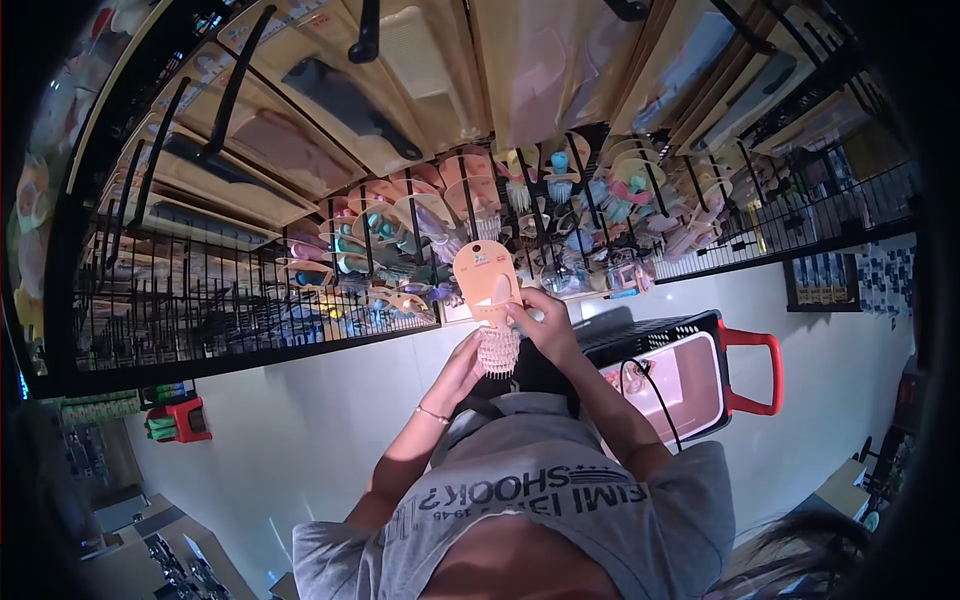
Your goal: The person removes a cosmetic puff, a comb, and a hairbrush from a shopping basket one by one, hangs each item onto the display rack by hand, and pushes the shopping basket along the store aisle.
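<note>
A pink hairbrush on a peach backing card is held up in front of my chest, bristles toward me. My left hand grips the brush by the side of its bristled head. With thumb and fingers, my right hand pinches the right edge of the card, near the brush's neck. Beyond the card, several carded brushes hang on hooks of the rack.
A black shopping basket with a red handle stands to my right, with a pink tub inside. Long black hooks jut out from the display above. A red basket is on the floor at left.
</note>
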Motion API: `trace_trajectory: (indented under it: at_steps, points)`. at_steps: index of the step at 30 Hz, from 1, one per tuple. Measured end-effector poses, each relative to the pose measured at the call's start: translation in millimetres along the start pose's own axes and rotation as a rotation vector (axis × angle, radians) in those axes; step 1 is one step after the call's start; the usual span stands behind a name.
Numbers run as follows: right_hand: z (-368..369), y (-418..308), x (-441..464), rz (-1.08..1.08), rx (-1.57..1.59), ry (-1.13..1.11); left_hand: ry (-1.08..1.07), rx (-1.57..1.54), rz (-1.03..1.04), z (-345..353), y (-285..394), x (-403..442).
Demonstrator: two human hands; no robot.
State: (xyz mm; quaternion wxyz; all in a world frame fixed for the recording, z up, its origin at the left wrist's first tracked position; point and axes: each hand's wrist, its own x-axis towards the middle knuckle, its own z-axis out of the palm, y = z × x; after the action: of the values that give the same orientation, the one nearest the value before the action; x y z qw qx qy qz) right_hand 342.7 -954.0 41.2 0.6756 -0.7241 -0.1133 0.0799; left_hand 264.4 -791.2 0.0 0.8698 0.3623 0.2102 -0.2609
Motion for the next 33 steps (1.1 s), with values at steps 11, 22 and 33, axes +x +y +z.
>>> trace_trajectory:
  at_steps: [11,22,33]
  points:
    - [-12.4,5.7,8.3,0.026,-0.047,-0.085,0.162,0.007,0.045,0.3,-16.3,18.0]
    - [-13.0,1.3,19.8,-0.005,-0.028,-0.077,0.169,0.037,0.156,9.3,-13.4,22.8]
    - [-15.5,9.5,27.3,-0.020,-0.127,-0.052,0.136,0.114,0.166,-8.2,-8.0,46.7]
